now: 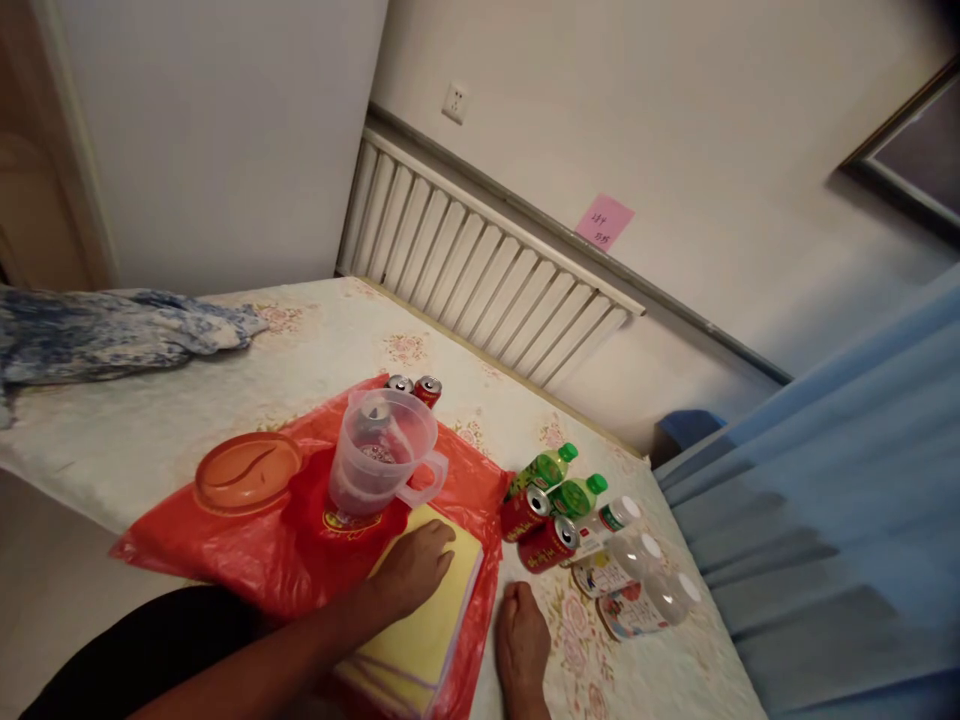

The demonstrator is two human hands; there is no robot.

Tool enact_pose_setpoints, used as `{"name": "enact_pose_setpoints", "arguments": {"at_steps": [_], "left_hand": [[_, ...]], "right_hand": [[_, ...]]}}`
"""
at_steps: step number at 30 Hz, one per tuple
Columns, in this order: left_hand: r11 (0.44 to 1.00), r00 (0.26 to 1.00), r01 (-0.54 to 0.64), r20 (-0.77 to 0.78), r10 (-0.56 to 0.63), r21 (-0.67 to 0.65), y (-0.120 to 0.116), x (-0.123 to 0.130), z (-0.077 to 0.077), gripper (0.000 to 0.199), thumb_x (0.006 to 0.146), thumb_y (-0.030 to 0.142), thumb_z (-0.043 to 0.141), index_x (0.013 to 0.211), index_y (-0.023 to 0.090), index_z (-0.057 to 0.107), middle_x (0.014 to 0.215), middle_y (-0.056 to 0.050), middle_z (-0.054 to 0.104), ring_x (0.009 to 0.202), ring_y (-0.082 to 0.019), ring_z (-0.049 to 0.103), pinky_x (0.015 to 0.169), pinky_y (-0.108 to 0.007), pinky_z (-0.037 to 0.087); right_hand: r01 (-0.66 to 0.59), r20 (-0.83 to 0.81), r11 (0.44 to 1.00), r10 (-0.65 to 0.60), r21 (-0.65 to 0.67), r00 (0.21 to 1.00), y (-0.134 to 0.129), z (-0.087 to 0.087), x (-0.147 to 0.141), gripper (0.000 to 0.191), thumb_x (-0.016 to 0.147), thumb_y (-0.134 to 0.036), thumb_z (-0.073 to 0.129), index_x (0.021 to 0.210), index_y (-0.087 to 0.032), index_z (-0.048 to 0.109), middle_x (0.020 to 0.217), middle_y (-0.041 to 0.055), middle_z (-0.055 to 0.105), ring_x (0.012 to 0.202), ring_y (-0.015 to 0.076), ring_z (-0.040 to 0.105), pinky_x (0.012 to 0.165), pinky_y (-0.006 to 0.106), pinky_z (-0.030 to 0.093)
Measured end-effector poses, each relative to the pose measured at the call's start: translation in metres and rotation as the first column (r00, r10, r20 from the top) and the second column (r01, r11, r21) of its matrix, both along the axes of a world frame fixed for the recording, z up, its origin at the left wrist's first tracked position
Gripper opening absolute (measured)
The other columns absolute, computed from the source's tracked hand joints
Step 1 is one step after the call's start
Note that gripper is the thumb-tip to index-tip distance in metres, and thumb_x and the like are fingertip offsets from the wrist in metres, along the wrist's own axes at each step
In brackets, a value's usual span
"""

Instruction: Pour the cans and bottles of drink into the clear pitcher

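My left hand (417,566) rests on a folded yellow cloth (442,625), its fingers curled in and nothing visible in them. Just beyond it stands a clear plastic pitcher (367,470) with a handle and some bubbly liquid inside. The pitcher sits upright on a small red piece (307,530), over a red plastic sheet (225,545). My right hand (523,635) lies closed on the tablecloth, right of the yellow cloth, apart from everything else. Close to it are two red cans (549,545), with green-capped bottles (576,495) behind them.
Several clear bottles with labels (637,605) stand at the right. An orange round lid (249,472) lies on the red sheet. More cans (428,390) stand behind the pitcher. A blue patterned cloth (127,335) lies far left. Beyond the flowered tablecloth (405,345) is a white radiator (472,255).
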State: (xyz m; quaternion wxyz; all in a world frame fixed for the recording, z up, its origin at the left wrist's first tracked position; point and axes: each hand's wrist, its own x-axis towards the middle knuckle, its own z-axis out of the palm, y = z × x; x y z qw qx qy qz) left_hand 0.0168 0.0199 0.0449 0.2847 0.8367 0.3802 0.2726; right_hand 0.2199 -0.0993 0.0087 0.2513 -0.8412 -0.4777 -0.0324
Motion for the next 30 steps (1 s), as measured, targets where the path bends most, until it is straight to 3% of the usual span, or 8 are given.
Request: {"name": "enact_pose_setpoints", "arguments": {"at_steps": [9, 13, 17, 20, 24, 26, 30], "left_hand": [[0.998, 0.993, 0.050, 0.106, -0.044, -0.047, -0.001, -0.008, -0.012, 0.026, 0.089, 0.014, 0.046, 0.106, 0.019, 0.066, 0.107, -0.009, 0.071, 0.102, -0.023, 0.066, 0.096, -0.037, 0.052], [0.998, 0.991, 0.059, 0.117, -0.057, -0.012, -0.005, -0.011, -0.012, 0.026, 0.092, 0.016, 0.045, 0.107, 0.020, 0.066, 0.108, -0.010, 0.071, 0.103, -0.024, 0.065, 0.096, -0.039, 0.052], [0.996, 0.990, 0.064, 0.133, -0.055, -0.064, -0.004, -0.011, -0.008, 0.024, 0.091, 0.016, 0.046, 0.104, 0.020, 0.066, 0.106, -0.009, 0.072, 0.100, -0.023, 0.066, 0.093, -0.037, 0.052], [0.987, 0.989, 0.090, 0.131, -0.073, -0.131, -0.004, -0.013, -0.002, 0.024, 0.091, 0.016, 0.046, 0.104, 0.020, 0.066, 0.106, -0.009, 0.072, 0.100, -0.023, 0.066, 0.091, -0.036, 0.052], [0.973, 0.986, 0.127, 0.129, -0.103, -0.193, -0.004, -0.017, 0.007, 0.024, 0.090, 0.017, 0.047, 0.104, 0.020, 0.066, 0.107, -0.009, 0.072, 0.100, -0.025, 0.066, 0.092, -0.038, 0.051], [0.965, 0.984, 0.142, 0.134, -0.115, -0.221, -0.003, -0.019, 0.010, 0.023, 0.089, 0.017, 0.048, 0.103, 0.020, 0.067, 0.105, -0.009, 0.072, 0.100, -0.025, 0.065, 0.091, -0.038, 0.050], [0.942, 0.981, 0.159, 0.152, -0.118, -0.295, -0.002, -0.024, 0.014, 0.024, 0.087, 0.015, 0.050, 0.104, 0.020, 0.066, 0.107, -0.008, 0.071, 0.099, -0.022, 0.065, 0.092, -0.035, 0.049]], "right_hand": [[0.013, -0.049, 0.999, -0.011, 0.045, 0.999, 0.000, -0.003, 0.003, 0.031, 0.089, -0.040, 0.037, 0.066, -0.028, 0.053, 0.059, 0.0031, 0.064, 0.056, 0.0239, 0.060, 0.056, 0.031, 0.039], [0.007, -0.145, 0.985, 0.018, 0.174, 0.989, -0.004, -0.004, 0.004, 0.025, 0.084, -0.039, 0.040, 0.064, -0.027, 0.050, 0.057, 0.0004, 0.058, 0.057, 0.0217, 0.056, 0.059, 0.030, 0.042], [-0.036, -0.196, 0.946, 0.104, 0.323, 0.975, 0.015, 0.017, -0.006, 0.018, 0.078, -0.031, 0.042, 0.061, -0.027, 0.047, 0.055, -0.0018, 0.052, 0.056, 0.0199, 0.052, 0.058, 0.029, 0.041], [-0.196, -0.182, 0.897, 0.285, 0.395, 0.941, 0.062, 0.052, -0.017, 0.013, 0.075, -0.027, 0.043, 0.065, -0.025, 0.051, 0.062, -0.0010, 0.057, 0.061, 0.0188, 0.054, 0.062, 0.028, 0.043], [-0.311, -0.194, 0.847, 0.423, 0.431, 0.885, 0.153, 0.099, -0.037, 0.015, 0.078, -0.028, 0.048, 0.078, -0.022, 0.061, 0.073, 0.0011, 0.064, 0.068, 0.0183, 0.058, 0.069, 0.030, 0.047], [-0.351, -0.226, 0.842, 0.467, 0.409, 0.855, 0.200, 0.113, -0.049, 0.027, 0.079, -0.033, 0.055, 0.098, -0.018, 0.067, 0.083, 0.0037, 0.070, 0.074, 0.0191, 0.062, 0.071, 0.031, 0.051], [-0.465, -0.290, 0.803, 0.576, 0.373, 0.764, 0.281, 0.121, -0.070, 0.069, 0.068, -0.038, 0.077, 0.131, -0.016, 0.061, 0.125, 0.0146, 0.068, 0.094, 0.0230, 0.067, 0.073, 0.033, 0.055]]}}
